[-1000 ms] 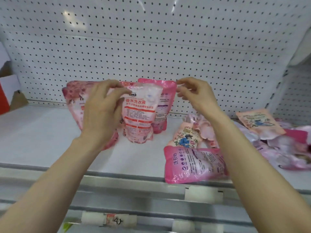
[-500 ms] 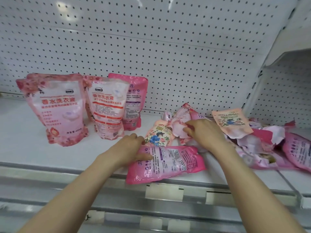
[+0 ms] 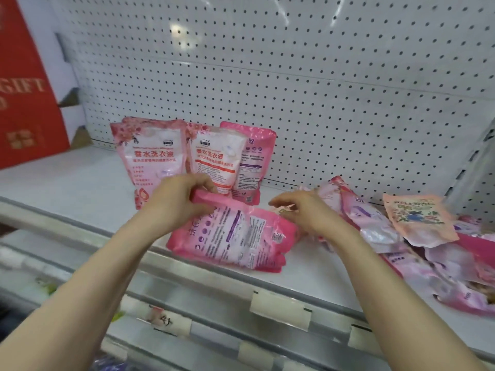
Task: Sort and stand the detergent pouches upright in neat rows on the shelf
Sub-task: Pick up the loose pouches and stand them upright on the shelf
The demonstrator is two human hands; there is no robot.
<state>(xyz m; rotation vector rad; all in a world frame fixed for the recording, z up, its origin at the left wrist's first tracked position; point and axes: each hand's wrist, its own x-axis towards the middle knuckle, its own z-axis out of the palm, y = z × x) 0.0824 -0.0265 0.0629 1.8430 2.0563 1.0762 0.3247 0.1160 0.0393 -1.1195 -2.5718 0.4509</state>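
Note:
Three pouches stand upright against the pegboard: a pale pink pouch (image 3: pixel 150 162), a second pale pink pouch (image 3: pixel 214 159) and a bright pink pouch (image 3: pixel 254 162) behind it. Another bright pink pouch (image 3: pixel 235 239) lies on its side near the shelf's front edge. My left hand (image 3: pixel 182 202) grips its upper left edge, which is raised a little. My right hand (image 3: pixel 302 212) hovers with loosely curled fingers at the pouch's far right corner and shows no clear grip. A heap of fallen pouches (image 3: pixel 369 215) lies to the right, with a peach floral pouch (image 3: pixel 417 218) on top.
A red gift box (image 3: pixel 24 103) stands on the shelf's far left. The white shelf (image 3: pixel 67 183) has a metal front rail with price-tag holders (image 3: pixel 278 306). The pegboard back wall (image 3: pixel 294 76) rises behind, and a side panel closes the right.
My left hand went from touching the lying pouch's left end to gripping its upper edge. My right hand left the heap and came over to that pouch's right corner.

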